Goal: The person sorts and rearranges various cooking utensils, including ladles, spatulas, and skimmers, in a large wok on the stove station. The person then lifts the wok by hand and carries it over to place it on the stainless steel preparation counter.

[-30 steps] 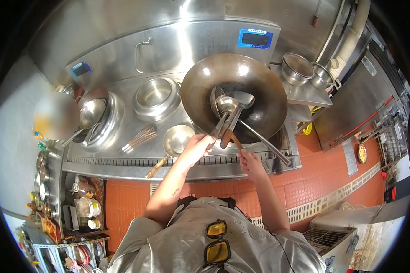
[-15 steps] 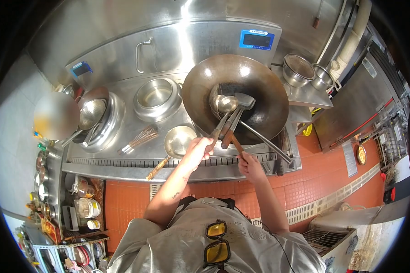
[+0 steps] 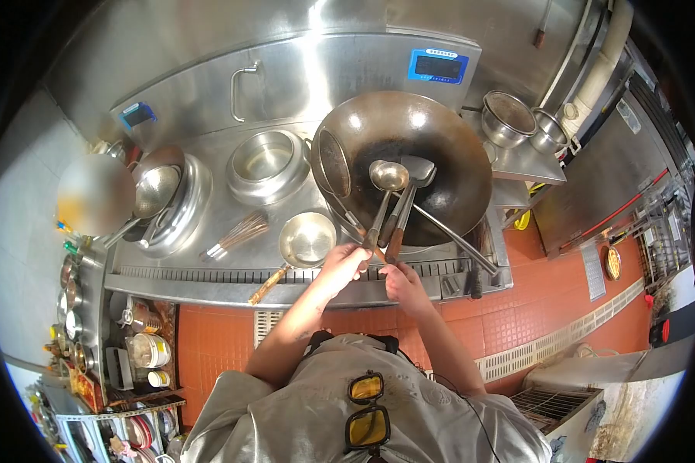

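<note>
My left hand is closed at the lower end of the handle of a metal ladle, whose bowl lies over the wok. My right hand grips the wooden handle of a round mesh strainer. The strainer is tilted over the left rim of the large dark wok. A wok spatula rests beside the ladle, its wooden handle pointing toward me. A long metal handle slants across the wok's right front rim. Overlapping handles partly hide one another near my hands.
Left of my hands sit a shallow pan with a bamboo-like handle, a bamboo brush and a round metal pot. Bowls stand on the right shelf. A slotted drain runs along the stove's front edge.
The strainer has moved left, out from behind the ladle to the wok's left rim. My right hand has come left and toward me, close to my left hand, which has dropped slightly.
</note>
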`<state>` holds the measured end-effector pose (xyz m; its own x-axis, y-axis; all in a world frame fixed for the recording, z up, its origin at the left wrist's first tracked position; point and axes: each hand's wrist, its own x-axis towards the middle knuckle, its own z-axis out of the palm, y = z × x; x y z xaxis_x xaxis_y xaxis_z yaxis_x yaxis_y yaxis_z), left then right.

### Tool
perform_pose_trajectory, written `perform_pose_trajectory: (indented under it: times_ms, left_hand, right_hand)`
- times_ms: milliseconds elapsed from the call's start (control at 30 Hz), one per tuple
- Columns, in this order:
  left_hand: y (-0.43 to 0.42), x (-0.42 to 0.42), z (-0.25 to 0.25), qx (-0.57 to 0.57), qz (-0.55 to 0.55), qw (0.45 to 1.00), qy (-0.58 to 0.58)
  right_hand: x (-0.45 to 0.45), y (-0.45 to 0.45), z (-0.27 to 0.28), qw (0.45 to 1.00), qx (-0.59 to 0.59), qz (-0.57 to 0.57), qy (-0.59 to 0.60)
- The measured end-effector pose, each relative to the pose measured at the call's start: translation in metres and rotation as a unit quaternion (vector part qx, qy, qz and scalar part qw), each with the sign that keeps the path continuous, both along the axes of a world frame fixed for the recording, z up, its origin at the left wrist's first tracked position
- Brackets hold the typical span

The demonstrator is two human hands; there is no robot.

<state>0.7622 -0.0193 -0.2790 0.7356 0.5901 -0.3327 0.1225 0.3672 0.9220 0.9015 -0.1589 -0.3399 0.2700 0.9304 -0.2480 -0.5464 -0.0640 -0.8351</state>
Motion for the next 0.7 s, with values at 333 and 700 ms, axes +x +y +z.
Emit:
perform_pose_trajectory:
  times_ms: [333,700]
  left_hand:
    - [-0.013,-0.011,-0.029,0.046,0.039,0.998,0.003]
    - [-0.028,-0.023,-0.074,0.046,0.106,0.993,-0.002]
  right_hand:
    - [-0.032,0.015,-0.007,1.000,0.014,-0.013,0.005]
    - [-0.047,0.017,-0.013,0.997,0.039,0.006,0.059]
